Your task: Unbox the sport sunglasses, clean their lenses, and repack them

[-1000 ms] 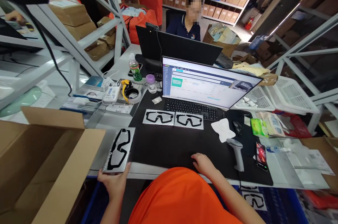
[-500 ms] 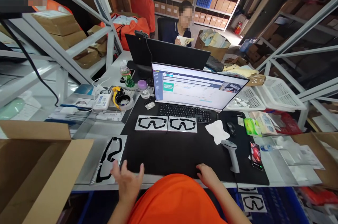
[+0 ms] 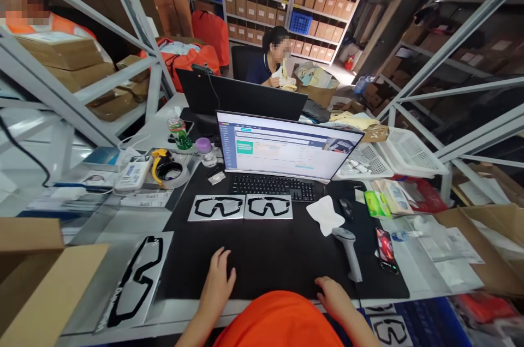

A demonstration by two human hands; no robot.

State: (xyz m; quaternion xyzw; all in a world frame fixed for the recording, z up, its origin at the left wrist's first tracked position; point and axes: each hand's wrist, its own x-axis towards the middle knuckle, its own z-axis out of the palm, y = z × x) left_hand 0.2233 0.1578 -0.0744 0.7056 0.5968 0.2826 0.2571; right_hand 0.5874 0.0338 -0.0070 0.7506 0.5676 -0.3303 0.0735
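My left hand [image 3: 218, 279] hovers over or rests on the black desk mat [image 3: 262, 249], thumb apart from the fingers, holding nothing. By the front edge of the mat, my right hand [image 3: 332, 293] has its fingers slightly bent and apart, with no object visible in it. Two flat white packages printed with black sports glasses, a left one [image 3: 215, 208] and a right one [image 3: 269, 207], lie side by side before the keyboard [image 3: 272, 187]. Another such package [image 3: 137, 281] lies left of my left hand. A grey barcode scanner [image 3: 350, 254] is to the right of my right hand.
Behind the keyboard stands a monitor [image 3: 286, 148]. An open cardboard box [image 3: 77, 287] is at the left. A white cut-out sheet [image 3: 326, 215], a mouse [image 3: 346, 208] and a phone [image 3: 386, 250] lie at the right. Across the desk sits a person [image 3: 262, 66].
My left hand has moved right, away from the glasses package at the left, onto the mat. My right hand stays near the mat's front edge. The view has shifted.
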